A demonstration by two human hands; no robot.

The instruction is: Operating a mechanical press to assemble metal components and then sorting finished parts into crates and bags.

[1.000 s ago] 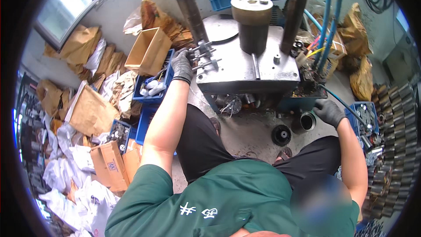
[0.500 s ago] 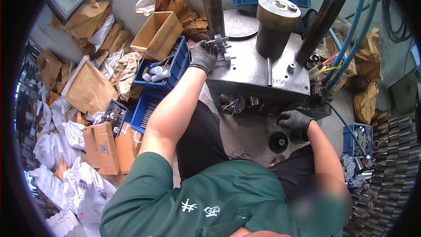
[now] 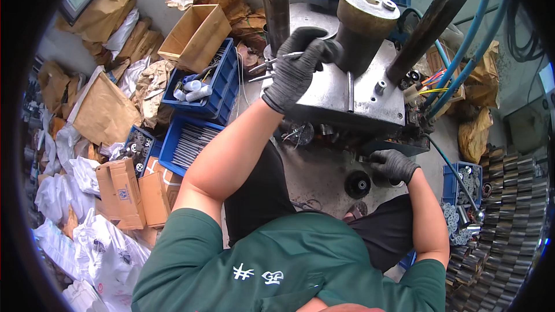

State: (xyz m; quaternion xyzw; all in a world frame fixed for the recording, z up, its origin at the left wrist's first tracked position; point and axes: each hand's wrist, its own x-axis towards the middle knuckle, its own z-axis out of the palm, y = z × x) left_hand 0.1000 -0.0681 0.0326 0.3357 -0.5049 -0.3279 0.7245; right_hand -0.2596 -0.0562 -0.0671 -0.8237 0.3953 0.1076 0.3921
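My gloved left hand (image 3: 298, 66) is raised over the left part of the press table, its fingers closed around a metal shaft with a dark round core (image 3: 332, 51). The core is near the upright steel cylinder (image 3: 361, 37) of the press; whether they touch I cannot tell. Other thin shaft ends (image 3: 261, 77) show beside the wrist, partly hidden by the hand. Below the table's front edge, my gloved right hand (image 3: 395, 165) has its fingers stretched forward, holding nothing that I can see. A black round part with a bright centre (image 3: 358, 185) lies below it.
Blue crates (image 3: 202, 89) of parts and a crate of metal rods (image 3: 195, 143) stand at left, beside a wooden box (image 3: 195, 36) and cardboard. Two steel columns (image 3: 274, 6) flank the press. Blue hoses (image 3: 465, 58) hang at right, near stacked metal parts (image 3: 509, 214).
My left hand has moved right and lifted from the table's left edge, bringing the shaft toward the press cylinder. The right hand stays in about the same place.
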